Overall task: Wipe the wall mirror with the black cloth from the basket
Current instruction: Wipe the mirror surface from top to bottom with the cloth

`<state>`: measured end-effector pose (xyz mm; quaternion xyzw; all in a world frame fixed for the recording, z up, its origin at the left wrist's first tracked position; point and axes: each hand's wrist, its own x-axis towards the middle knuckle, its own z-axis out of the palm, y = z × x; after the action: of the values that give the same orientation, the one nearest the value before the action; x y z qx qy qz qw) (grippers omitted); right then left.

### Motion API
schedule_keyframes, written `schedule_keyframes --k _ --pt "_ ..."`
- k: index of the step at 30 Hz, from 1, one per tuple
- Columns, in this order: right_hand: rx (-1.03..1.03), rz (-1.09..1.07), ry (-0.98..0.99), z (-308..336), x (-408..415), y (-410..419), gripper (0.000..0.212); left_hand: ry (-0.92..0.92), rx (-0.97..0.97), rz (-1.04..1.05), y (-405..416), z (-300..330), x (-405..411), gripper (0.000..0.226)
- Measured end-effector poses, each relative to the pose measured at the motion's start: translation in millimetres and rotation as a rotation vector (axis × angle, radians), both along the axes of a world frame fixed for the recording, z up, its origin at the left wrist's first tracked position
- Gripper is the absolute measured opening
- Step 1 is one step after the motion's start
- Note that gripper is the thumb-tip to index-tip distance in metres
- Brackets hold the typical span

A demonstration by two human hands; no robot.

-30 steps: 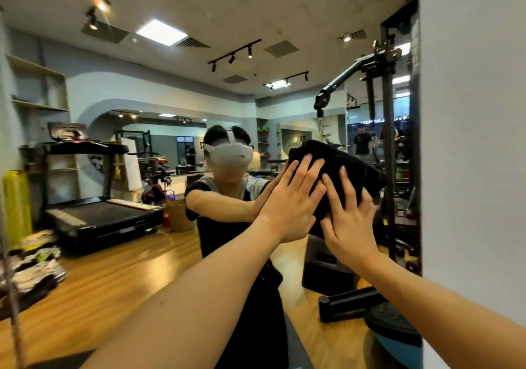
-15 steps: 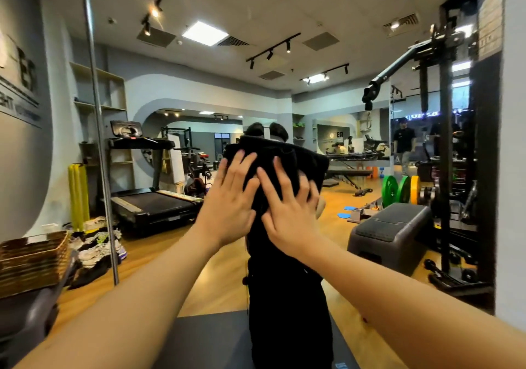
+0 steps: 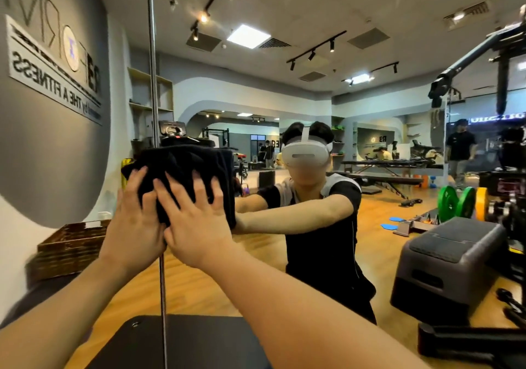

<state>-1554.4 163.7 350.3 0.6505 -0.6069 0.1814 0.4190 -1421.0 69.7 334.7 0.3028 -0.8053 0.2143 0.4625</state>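
Observation:
The wall mirror (image 3: 313, 84) fills most of the view and reflects a gym room and a person in a white headset. A folded black cloth (image 3: 187, 166) is pressed flat against the glass at chest height, over a vertical seam between two mirror panels. My left hand (image 3: 133, 217) and my right hand (image 3: 196, 217) lie side by side on the cloth with fingers spread, palms pushing it against the mirror. A woven basket (image 3: 68, 243) sits low at the left, by the wall.
A vertical metal seam (image 3: 155, 84) splits the mirror. A dark mat or bench top (image 3: 185, 340) lies just below my arms. Reflected at the right are a grey step platform (image 3: 444, 263), coloured weight plates (image 3: 455, 203) and a black rack (image 3: 506, 169).
Both hands have slid the cloth leftward across the mirror, from the right side to the panel seam near the left wall. My view has turned left with them.

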Motion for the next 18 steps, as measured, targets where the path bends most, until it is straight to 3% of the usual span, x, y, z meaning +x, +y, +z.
schedule_keyframes --k 4,7,11,18 --pt "0.015 0.017 0.016 -28 2 -1 0.082 -0.086 0.055 0.025 -9 -28 9 0.085" --pt "0.008 0.011 0.02 -49 -3 1 0.081 -0.009 0.078 -0.037 8 -44 7 0.068" --pt "-0.005 -0.025 0.046 -79 -17 11 0.085 -0.052 0.089 -0.04 23 -67 -2 0.061" --pt "-0.025 -0.057 0.106 -114 -58 48 0.082 -0.153 0.053 -0.072 55 -100 -28 0.068"
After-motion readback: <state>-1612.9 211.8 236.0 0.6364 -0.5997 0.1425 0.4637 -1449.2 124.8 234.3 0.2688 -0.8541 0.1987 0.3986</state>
